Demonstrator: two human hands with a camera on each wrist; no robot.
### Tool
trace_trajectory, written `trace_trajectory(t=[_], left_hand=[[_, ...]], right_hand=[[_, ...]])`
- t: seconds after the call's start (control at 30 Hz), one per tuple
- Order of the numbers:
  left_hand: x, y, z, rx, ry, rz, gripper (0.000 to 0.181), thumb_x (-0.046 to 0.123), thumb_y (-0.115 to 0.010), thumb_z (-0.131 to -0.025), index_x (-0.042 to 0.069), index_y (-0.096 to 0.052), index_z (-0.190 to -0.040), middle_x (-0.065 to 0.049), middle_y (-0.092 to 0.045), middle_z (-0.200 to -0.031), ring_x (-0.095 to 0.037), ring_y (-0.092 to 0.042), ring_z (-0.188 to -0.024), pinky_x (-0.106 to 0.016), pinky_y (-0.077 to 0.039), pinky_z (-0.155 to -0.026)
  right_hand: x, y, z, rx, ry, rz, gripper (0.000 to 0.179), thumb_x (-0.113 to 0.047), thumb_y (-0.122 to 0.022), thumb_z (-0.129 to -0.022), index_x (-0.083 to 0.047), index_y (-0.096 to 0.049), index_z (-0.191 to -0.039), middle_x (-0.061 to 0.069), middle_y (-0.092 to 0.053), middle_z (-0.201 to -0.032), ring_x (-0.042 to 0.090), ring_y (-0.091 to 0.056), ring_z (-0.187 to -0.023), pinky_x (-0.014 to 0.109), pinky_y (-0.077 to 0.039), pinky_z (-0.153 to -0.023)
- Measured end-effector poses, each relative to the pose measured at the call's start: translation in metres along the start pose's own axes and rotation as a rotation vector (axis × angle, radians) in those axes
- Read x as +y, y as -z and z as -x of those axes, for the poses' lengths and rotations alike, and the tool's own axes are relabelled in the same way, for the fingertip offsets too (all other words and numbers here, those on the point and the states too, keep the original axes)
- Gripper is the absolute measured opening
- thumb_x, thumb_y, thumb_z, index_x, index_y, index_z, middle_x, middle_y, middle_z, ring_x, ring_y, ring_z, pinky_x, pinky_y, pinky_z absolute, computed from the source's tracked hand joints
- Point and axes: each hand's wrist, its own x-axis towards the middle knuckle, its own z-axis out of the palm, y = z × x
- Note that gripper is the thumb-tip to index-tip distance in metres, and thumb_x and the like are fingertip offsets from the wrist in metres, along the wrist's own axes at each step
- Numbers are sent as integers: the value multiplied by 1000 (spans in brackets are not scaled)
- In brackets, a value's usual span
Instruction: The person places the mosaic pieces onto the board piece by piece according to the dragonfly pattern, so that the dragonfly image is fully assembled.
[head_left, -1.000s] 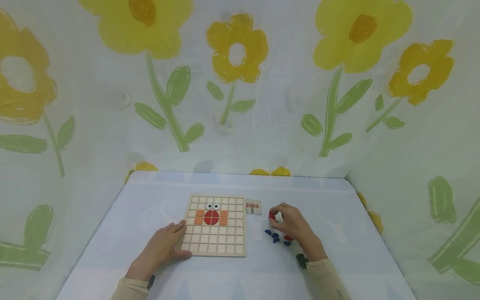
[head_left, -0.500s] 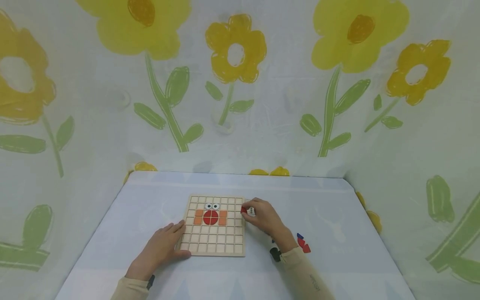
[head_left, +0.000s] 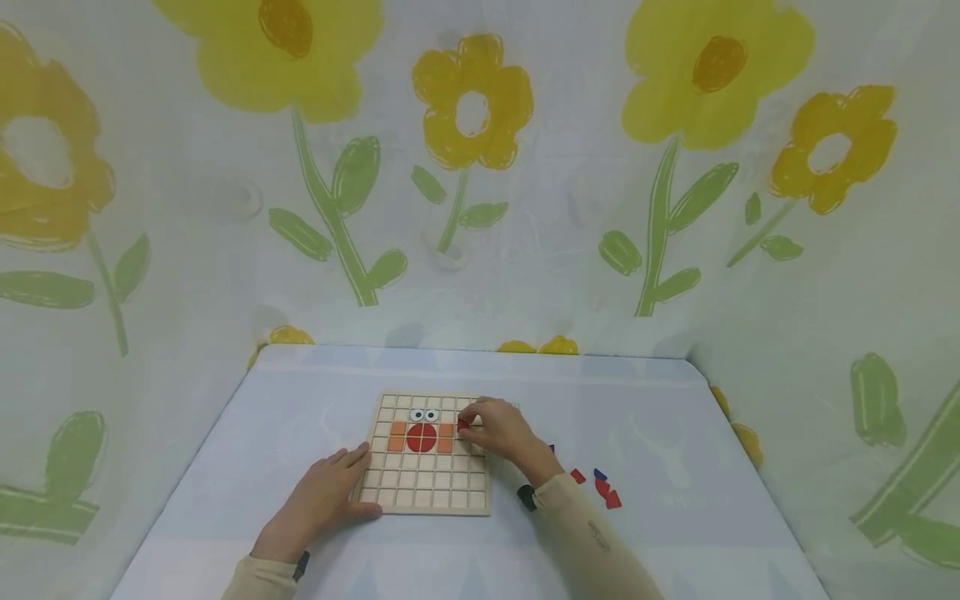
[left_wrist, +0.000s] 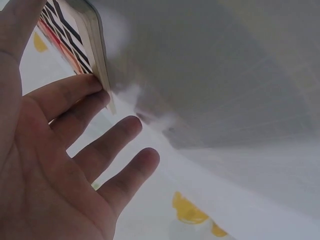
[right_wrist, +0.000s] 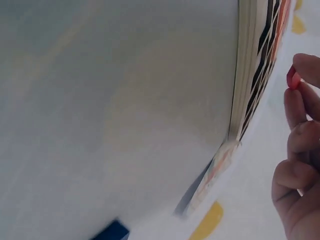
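A square wooden grid board (head_left: pixel 423 479) lies on the table. Set in its cells are two eye tiles (head_left: pixel 424 415), a red circle of quarter pieces (head_left: pixel 422 437) and orange square tiles (head_left: pixel 398 435) on either side. My left hand (head_left: pixel 322 497) rests at the board's left edge, fingers extended; in the left wrist view its fingertips touch the board's side (left_wrist: pixel 95 45). Over the board's right part, my right hand (head_left: pixel 501 429) pinches a small red piece (head_left: pixel 462 425) between thumb and fingers, just right of the orange tiles. The right wrist view shows this red piece (right_wrist: pixel 294 78) at the fingertips.
Right of the board, red pieces (head_left: pixel 603 488) and a blue piece (head_left: pixel 600 474) lie loose, partly hidden by the right arm. A small pattern card (right_wrist: pixel 212 175) lies beside the board, mostly covered by the right hand in the head view. A flower-patterned curtain (head_left: pixel 525 275) surrounds the table.
My right hand has carried the red piece leftward from the loose pieces, past the card, to over the board. The left hand has stayed at the board's edge.
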Motion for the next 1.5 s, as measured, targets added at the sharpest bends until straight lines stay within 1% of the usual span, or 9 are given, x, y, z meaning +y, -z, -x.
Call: trace_trajectory(t=[0.17,0.4,0.7,0.93,1.03,1.13,1.3,1.43,1.5], left_hand=[[0,-1,0,-1,3,-5,96,53,-85,-73,-5,-54,-142,-20,-49,-151,-49,-46,-135,-62,-39,-110],[-1,-3,0,-6,7,-3,96,53,-85,-73,-6,-54,-142,-20,-49,-151,-50,-45,-135,-63,-39,-109],[0,-1,-1,-7,-1,-14,97,54,-85,-73,-5,-54,-142,-20,-49,-150,-50,-46,-134,-63,-40,-108],[-1,-2,-2,-9,0,-19,96,54,-85,-73,-6,-54,-142,-20,-49,-151,-50,-46,-134,-63,-40,-109],[0,-1,-1,-4,-3,-16,96,53,-85,-72,-6,-54,-141,-20,-50,-150,-50,-47,-133,-63,-40,-108],[0,-2,-2,-3,-3,-11,97,54,-85,-72,-6,-54,-141,-20,-50,-150,-50,-46,-133,-63,-40,-108],[-3,-4,-3,-5,-3,-12,98,56,-85,-72,-5,-54,-142,-20,-49,-151,-50,-46,-134,-63,-39,-109],[-3,-3,-3,-5,-5,-2,98,55,-85,-71,-5,-54,-142,-20,-49,-151,-50,-45,-135,-64,-39,-109],[-1,-2,-2,-9,1,6,98,54,-85,-71,-5,-54,-142,-20,-49,-151,-50,-45,-135,-63,-39,-110]], right_hand=[[-4,-5,-8,-56,-73,14,22,-27,-81,-88,-17,-79,-108,-12,-70,-91,4,-60,-84,24,-55,-80],[-7,-7,-9,-114,-138,28,22,-24,-80,-89,-19,-80,-111,-12,-71,-95,5,-61,-88,26,-55,-83],[-10,-9,-10,-123,-178,72,24,-26,-82,-88,-21,-80,-111,-13,-69,-94,5,-58,-84,24,-54,-78],[-16,-8,-9,-131,-226,68,22,-24,-80,-89,-20,-80,-111,-12,-65,-91,6,-54,-80,22,-50,-70],[-17,-8,-8,-139,-229,84,22,-25,-79,-90,-21,-80,-111,-12,-61,-88,7,-52,-77,22,-47,-65],[-17,-9,-7,-135,-219,102,21,-27,-79,-90,-22,-80,-110,-13,-61,-86,7,-51,-75,20,-46,-63],[-16,-11,-7,-116,-205,130,19,-28,-78,-90,-23,-81,-108,-12,-65,-91,5,-54,-78,21,-49,-67],[-17,-10,-5,-102,-198,124,13,-28,-79,-90,-22,-82,-102,-12,-66,-93,6,-55,-79,24,-50,-69],[-17,-9,-2,-91,-179,113,11,-26,-80,-90,-21,-83,-98,-12,-66,-92,5,-56,-79,22,-51,-69]])
